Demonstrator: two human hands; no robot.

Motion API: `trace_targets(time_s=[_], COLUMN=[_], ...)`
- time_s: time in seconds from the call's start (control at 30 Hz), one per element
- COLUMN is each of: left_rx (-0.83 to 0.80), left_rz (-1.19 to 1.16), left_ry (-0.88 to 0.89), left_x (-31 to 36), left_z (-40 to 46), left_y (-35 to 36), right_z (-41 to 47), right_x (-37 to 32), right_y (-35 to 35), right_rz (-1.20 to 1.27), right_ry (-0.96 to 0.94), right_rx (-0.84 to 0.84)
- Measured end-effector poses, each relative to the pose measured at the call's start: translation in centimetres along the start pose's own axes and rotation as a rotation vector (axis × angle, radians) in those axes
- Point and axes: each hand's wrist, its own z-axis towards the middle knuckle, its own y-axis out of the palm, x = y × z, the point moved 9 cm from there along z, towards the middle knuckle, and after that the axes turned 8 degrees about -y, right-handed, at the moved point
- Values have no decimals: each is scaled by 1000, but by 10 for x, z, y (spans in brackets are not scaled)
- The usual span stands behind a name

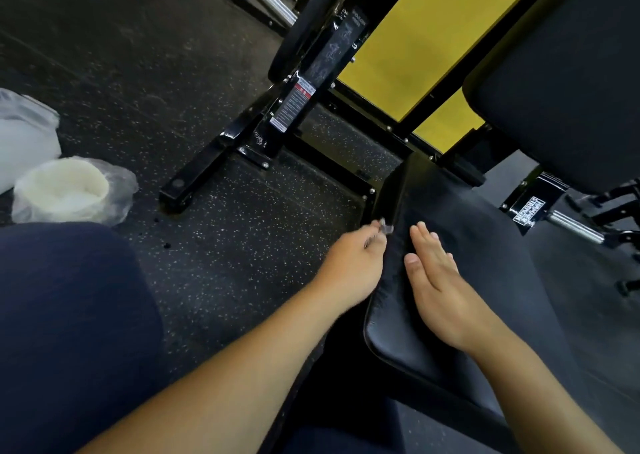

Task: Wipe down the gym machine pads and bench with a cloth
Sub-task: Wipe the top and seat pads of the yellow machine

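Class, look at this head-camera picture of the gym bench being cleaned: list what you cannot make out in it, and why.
- Small object pinched in the left hand: motion blur hides what it is.
- Cloth: none visible in this view.
- Warning label on the machine frame: print too small to read.
- Back pad: cut off by the right edge.
- White tub: plastic wrap hides its contents.

seat pad [460, 245]: matt vinyl | frame [221, 155]: glossy black metal | floor [214, 245]: speckled rubber
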Motion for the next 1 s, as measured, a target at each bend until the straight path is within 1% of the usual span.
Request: trace_targets(time_s=[0.1, 0.2, 0.37, 0.5, 0.63, 0.73, 0.8, 0.9, 1.0], left_rx=[-3, -13, -8, -29, -31, -5, 16, 18, 43], left_rz=[-86, -101, -149, -178, -179, -118, -86, -76, -104], left_ry=[76, 135, 146, 109, 67, 46, 45, 40, 14], left_x=[-15, -31, -39, -33, -16, 4, 9, 2, -17], left_z=[-42, -77, -104, -87, -30, 16, 32, 19, -20], left_y=[-4, -6, -11, -9, -3, 0, 0, -1, -8], right_z=[-1, -1, -1, 0, 3, 4, 3, 2, 1], right_x=[1, 1, 1, -1, -3, -3, -3, -1, 1], right_y=[0, -1, 1, 2, 3, 2, 0, 0, 1], right_rz=[-11, -15, -11, -9, -31, -51, -52, -54, -64], right_ry=[0, -3, 0, -5, -1, -2, 4, 3, 6], right_rx=[-2, -3, 1, 7, -5, 6, 8, 18, 17])
